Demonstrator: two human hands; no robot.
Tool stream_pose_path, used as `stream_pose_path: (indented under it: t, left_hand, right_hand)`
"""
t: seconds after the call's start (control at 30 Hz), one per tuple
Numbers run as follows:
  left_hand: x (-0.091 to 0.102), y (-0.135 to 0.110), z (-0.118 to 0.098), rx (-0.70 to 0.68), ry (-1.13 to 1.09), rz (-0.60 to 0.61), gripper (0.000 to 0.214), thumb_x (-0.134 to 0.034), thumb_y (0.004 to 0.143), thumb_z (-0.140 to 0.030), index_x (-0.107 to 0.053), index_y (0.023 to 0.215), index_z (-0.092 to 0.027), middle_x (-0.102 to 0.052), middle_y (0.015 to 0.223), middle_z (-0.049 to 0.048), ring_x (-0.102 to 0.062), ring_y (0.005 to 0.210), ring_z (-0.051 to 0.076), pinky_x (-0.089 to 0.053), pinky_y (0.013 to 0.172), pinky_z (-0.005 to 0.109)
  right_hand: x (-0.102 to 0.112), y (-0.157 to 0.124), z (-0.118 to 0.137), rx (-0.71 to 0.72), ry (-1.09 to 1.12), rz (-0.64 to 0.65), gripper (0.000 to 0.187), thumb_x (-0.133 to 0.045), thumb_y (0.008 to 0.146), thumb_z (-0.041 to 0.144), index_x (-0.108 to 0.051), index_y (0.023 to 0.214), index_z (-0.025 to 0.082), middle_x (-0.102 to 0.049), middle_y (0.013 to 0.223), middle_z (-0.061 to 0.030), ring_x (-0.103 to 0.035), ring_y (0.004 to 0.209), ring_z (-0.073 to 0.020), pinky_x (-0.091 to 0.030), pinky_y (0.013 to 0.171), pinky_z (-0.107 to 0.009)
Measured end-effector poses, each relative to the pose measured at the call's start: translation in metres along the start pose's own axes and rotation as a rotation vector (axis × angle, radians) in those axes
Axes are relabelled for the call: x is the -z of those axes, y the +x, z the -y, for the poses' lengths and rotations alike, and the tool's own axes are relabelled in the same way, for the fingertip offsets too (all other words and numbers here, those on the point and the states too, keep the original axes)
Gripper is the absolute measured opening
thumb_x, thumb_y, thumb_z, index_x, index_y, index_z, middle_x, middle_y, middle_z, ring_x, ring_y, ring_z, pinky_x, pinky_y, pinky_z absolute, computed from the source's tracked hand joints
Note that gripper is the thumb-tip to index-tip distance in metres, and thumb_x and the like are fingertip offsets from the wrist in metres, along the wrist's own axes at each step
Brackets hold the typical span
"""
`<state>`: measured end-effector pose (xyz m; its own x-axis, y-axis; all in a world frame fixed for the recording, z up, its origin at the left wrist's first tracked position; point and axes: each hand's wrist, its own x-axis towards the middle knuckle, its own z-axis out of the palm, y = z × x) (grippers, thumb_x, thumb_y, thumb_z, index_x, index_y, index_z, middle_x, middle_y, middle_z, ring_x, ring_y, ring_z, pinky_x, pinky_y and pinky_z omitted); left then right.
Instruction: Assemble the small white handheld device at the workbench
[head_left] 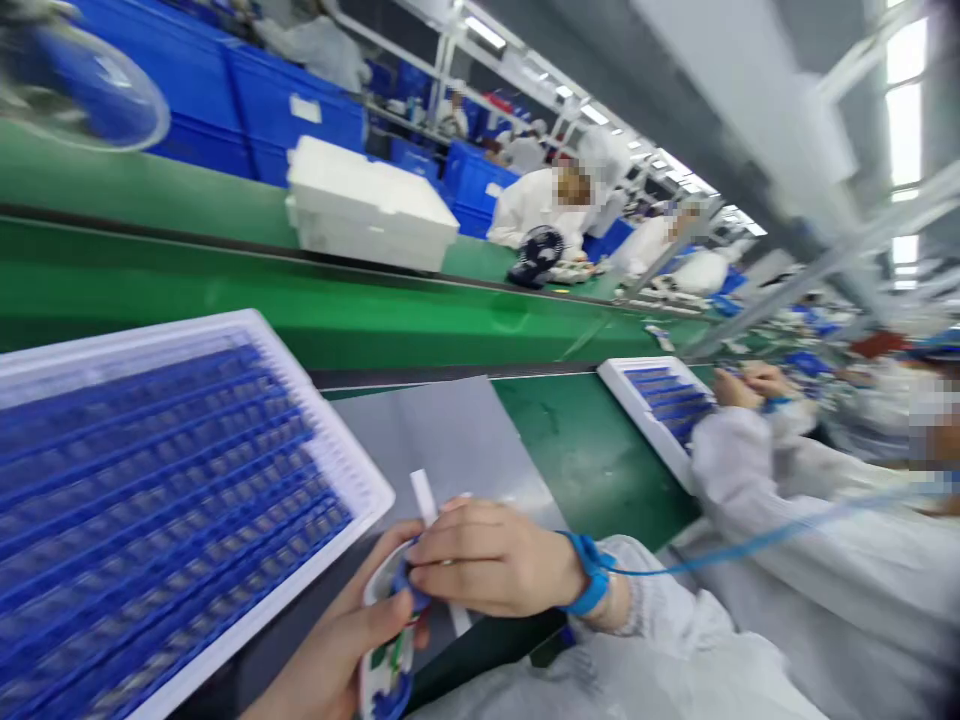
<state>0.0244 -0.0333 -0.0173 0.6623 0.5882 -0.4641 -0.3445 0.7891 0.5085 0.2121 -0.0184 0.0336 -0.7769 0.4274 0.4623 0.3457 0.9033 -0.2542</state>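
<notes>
My left hand [330, 655] is at the bottom centre, fingers curled round a small white and blue part [386, 640] with green spots. My right hand [487, 560] lies over it, fingers pressed together, pinching a thin white stick [424, 497] and the blue top of the part. A blue wrist strap [589, 575] with a blue cord [757, 540] sits on my right wrist. Both hands hover above a grey mat [442, 430], just right of a white tray [330, 420] filled with rows of small blue parts.
A green conveyor belt [225, 290] runs behind, carrying a white foam box [367, 205] and a dark fan-like item [536, 255]. To my right a co-worker's hands [750, 385] work at a second white tray [637, 385]. Blue crates [247, 100] and other workers stand beyond.
</notes>
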Motion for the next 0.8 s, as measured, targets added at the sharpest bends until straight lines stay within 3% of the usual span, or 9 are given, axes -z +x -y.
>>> stream_pose_path:
  t: [0.1, 0.33, 0.47, 0.63, 0.7, 0.8]
  left_hand:
    - [-0.006, 0.004, -0.006, -0.008, -0.048, 0.115, 0.063, -0.085, 0.045, -0.045, -0.055, 0.096, -0.023, -0.056, 0.067, -0.0061, -0.054, 0.052, 0.006, -0.044, 0.049, 0.014]
    - [-0.006, 0.005, -0.008, -0.028, -0.106, 0.203, 0.057, -0.084, 0.051, -0.042, -0.052, 0.093, -0.020, -0.054, 0.065, -0.0052, -0.051, 0.051, 0.004, -0.045, 0.048, 0.012]
    - [-0.004, 0.008, -0.006, 0.009, -0.085, 0.187, 0.063, -0.084, 0.049, -0.044, -0.050, 0.097, -0.021, -0.055, 0.069, -0.0045, -0.050, 0.050, 0.004, -0.043, 0.048, 0.013]
    - [-0.007, 0.006, -0.006, 0.050, 0.007, 0.163, 0.068, -0.085, 0.044, -0.044, -0.053, 0.099, -0.020, -0.052, 0.070, -0.0038, -0.049, 0.057, 0.007, -0.042, 0.051, 0.015]
    - [-0.010, 0.000, -0.002, 0.054, 0.049, 0.138, 0.067, -0.084, 0.043, -0.046, -0.057, 0.100, -0.021, -0.055, 0.072, -0.0025, -0.051, 0.059, 0.008, -0.043, 0.053, 0.017]
    - [-0.004, -0.004, 0.013, -0.022, 0.172, -0.031, 0.063, -0.077, 0.048, -0.056, -0.061, 0.103, -0.028, -0.064, 0.085, 0.0002, -0.054, 0.061, 0.011, -0.044, 0.054, 0.021]
  right_hand:
    - [0.005, 0.006, 0.000, -0.058, 0.064, 0.001, 0.025, -0.039, 0.096, 0.016, -0.062, 0.099, 0.006, -0.065, 0.100, -0.0116, -0.056, 0.101, -0.0143, -0.042, 0.099, -0.030]
    - [0.006, 0.005, 0.002, -0.055, 0.062, -0.031, 0.015, -0.048, 0.092, 0.011, -0.061, 0.099, 0.009, -0.067, 0.095, -0.0103, -0.058, 0.097, -0.0149, -0.046, 0.094, -0.031]
    - [0.009, 0.006, 0.001, -0.082, 0.157, -0.028, 0.012, -0.050, 0.091, 0.013, -0.059, 0.099, 0.012, -0.066, 0.093, -0.0099, -0.059, 0.093, -0.0154, -0.047, 0.091, -0.033]
    - [0.011, 0.011, -0.005, -0.213, 0.324, -0.096, 0.010, -0.049, 0.092, 0.020, -0.054, 0.100, 0.016, -0.061, 0.085, -0.0066, -0.057, 0.082, -0.0129, -0.048, 0.076, -0.029]
    - [0.007, 0.011, -0.005, -0.217, 0.350, -0.014, 0.014, -0.046, 0.094, 0.021, -0.051, 0.105, 0.014, -0.062, 0.084, -0.0058, -0.056, 0.082, -0.0121, -0.045, 0.079, -0.028]
    - [0.001, 0.006, -0.007, -0.223, 0.401, 0.221, 0.022, -0.042, 0.095, 0.024, -0.050, 0.112, 0.011, -0.063, 0.089, -0.0068, -0.055, 0.087, -0.0113, -0.041, 0.087, -0.024]
